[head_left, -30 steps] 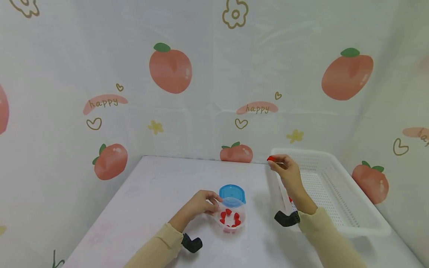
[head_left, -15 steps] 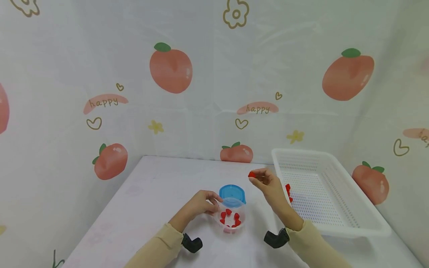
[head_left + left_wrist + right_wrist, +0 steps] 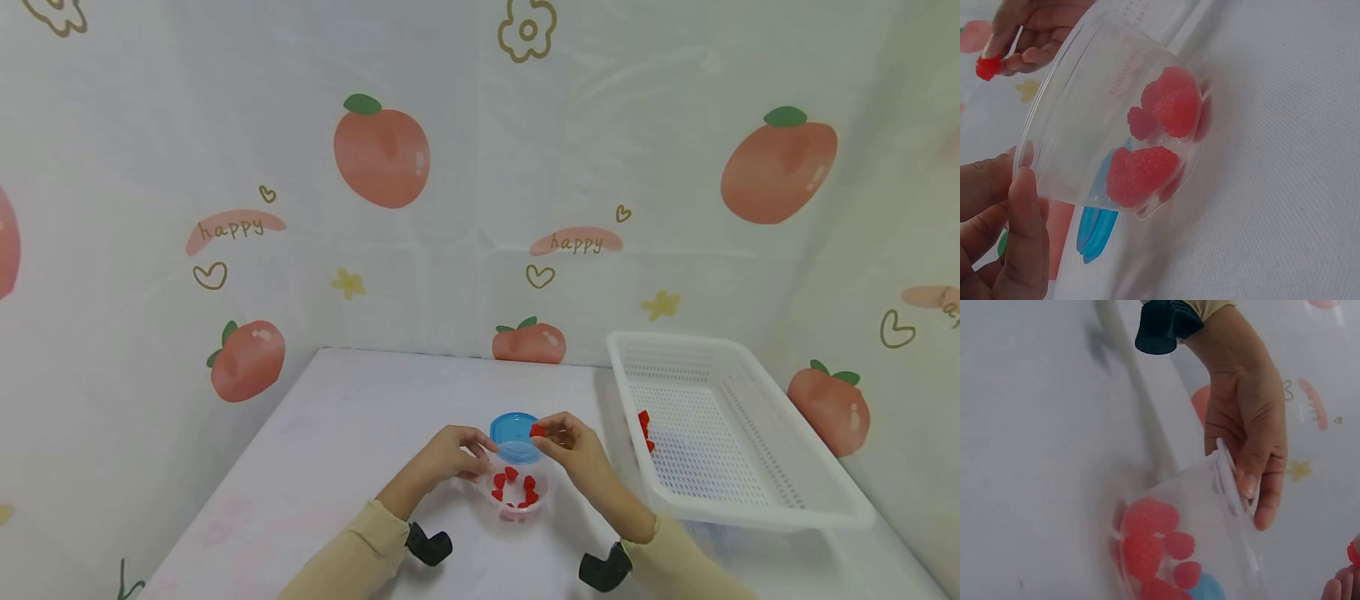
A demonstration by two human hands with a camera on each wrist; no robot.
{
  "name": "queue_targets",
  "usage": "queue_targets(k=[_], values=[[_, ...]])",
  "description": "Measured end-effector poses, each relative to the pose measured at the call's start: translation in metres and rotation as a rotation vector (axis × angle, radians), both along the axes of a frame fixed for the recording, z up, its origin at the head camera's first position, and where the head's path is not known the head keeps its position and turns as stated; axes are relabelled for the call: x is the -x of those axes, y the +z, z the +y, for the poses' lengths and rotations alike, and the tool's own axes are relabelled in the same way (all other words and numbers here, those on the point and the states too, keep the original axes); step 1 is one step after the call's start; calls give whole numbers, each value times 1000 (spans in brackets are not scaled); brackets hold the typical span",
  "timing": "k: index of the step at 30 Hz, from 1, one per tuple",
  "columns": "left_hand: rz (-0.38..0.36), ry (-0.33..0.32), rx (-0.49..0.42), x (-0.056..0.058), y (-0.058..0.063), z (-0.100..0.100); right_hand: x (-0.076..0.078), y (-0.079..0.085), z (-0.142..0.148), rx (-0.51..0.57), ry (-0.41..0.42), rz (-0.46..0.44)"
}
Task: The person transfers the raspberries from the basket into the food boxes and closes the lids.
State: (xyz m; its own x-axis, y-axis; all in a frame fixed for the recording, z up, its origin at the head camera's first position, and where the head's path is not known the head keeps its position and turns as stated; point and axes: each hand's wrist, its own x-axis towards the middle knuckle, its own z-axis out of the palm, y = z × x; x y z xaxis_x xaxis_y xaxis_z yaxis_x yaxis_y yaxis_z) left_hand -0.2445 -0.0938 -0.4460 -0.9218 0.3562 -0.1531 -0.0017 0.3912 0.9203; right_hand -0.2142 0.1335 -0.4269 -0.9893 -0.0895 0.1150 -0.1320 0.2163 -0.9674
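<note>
A clear plastic tub [image 3: 1085, 134] with several raspberries [image 3: 1177, 111] in its bottom stands on the white table. My left hand [image 3: 448, 457] pinches the tub's rim from the left, thumb on one side and fingers on the other. Above the tub's far right side, my right hand [image 3: 576, 454] holds one raspberry [image 3: 537, 431] between thumb and fingertips, apart from the tub. A blue lid [image 3: 511, 426] lies just behind the tub, partly seen through its wall. Whether lid and tub are joined cannot be told.
To the right sits a white perforated basket [image 3: 738, 492], with a few red raspberries [image 3: 645, 429] along its inner left side. A printed cloth [image 3: 450, 275] hangs behind the table. The white tabletop [image 3: 352, 408] stretches left of the tub.
My right hand has come from the basket's far left edge leftward and nearer, to above the tub, carrying the raspberry. The left hand and tub have stayed in place.
</note>
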Motion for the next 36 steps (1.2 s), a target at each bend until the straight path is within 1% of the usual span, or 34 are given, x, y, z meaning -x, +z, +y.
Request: queue_targets(k=[6,12,15,20,23,30,36], values=[[-1,3,5,1,0,0,-1,-12,0,-19,21,-22],[-6,3,5,2,0,1,1,-21,3,-38,69,-11],[-9,2,2,3,0,1,4,-24,5,-55,112,-1],[-13,-5,-7,3,0,1,7,-25,8,-97,189,-2],[-13,-7,-12,4,0,1,8,-25,9,-117,211,0],[-17,-8,-10,5,-2,0,9,-24,10,-134,223,-9],[-20,-13,-13,4,0,0,8,-23,10,-141,226,-5]])
